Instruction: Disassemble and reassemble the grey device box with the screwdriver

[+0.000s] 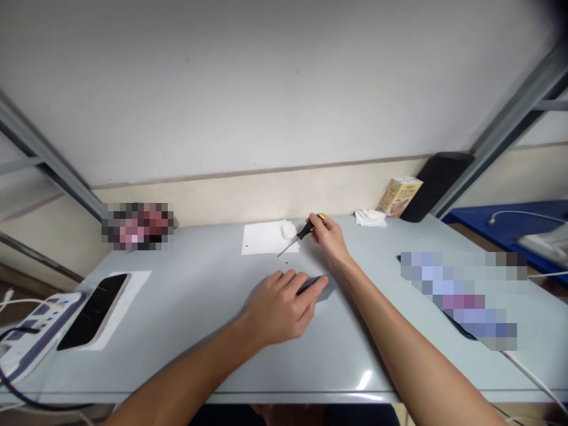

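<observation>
My right hand (328,238) grips a screwdriver (306,229) by its black and yellow handle, and the thin shaft points down to the left. Its tip is above the desk, just in front of a white sheet of paper (255,239). Closer to me, my left hand (284,307) is wrapped round a dark grey boxy object with a ridged edge (327,290); my fingers cover much of it. A rounded white case (289,229) sits on the paper's right side. Tiny dark specks, perhaps screws, lie on the paper and on the desk near the tip.
On the left are a black-screened phone (95,310) on white paper and a power strip (42,331) with cables. A crumpled tissue (371,218), a carton (400,196) and a black cylinder (437,186) stand back right. Blurred-out items lie at both sides of the desk (186,284).
</observation>
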Action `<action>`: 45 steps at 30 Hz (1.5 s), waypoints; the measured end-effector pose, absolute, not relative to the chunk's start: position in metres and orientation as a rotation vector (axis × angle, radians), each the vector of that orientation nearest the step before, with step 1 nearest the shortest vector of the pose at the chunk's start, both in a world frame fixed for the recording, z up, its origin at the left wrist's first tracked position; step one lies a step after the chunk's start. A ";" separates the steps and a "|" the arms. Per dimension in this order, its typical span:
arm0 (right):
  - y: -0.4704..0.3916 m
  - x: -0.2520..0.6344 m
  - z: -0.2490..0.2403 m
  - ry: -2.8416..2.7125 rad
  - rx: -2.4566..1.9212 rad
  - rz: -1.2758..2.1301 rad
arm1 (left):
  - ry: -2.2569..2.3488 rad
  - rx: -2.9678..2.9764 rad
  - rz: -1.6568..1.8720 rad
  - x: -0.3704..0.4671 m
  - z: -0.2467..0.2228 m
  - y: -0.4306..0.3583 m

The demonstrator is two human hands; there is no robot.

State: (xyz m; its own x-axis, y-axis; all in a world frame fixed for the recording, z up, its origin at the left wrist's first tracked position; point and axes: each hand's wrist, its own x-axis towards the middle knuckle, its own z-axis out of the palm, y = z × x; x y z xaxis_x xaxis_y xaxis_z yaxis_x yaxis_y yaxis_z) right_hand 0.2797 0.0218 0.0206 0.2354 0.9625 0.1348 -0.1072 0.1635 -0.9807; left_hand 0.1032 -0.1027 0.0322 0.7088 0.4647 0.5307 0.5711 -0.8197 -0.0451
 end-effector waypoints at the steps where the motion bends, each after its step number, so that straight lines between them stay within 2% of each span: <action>1: 0.021 0.279 0.021 -1.025 -1.103 1.003 | -0.815 -2.682 -0.734 0.104 0.033 -0.105; 10: 0.021 0.281 0.021 -0.993 -1.131 0.981 | -0.842 -2.685 -0.659 0.111 0.036 -0.117; 15: 0.022 0.285 0.019 -0.956 -1.171 0.970 | -0.908 -2.705 -0.730 0.103 0.038 -0.106; 30: 0.024 0.303 0.034 -0.599 -0.950 1.167 | -1.356 -2.630 -0.894 0.067 0.041 -0.061; 45: 0.017 0.295 0.045 -0.709 -0.865 1.188 | -1.234 -2.568 -1.012 0.072 0.036 -0.060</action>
State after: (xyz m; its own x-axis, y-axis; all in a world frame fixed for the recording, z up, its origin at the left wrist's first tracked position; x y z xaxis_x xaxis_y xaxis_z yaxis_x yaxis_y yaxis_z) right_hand 0.2954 0.0168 0.0452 0.2371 0.9712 0.0238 -0.4825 0.1389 -0.8648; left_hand 0.0720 -0.0604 0.0361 0.4446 0.6515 0.6147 0.7306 -0.6608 0.1718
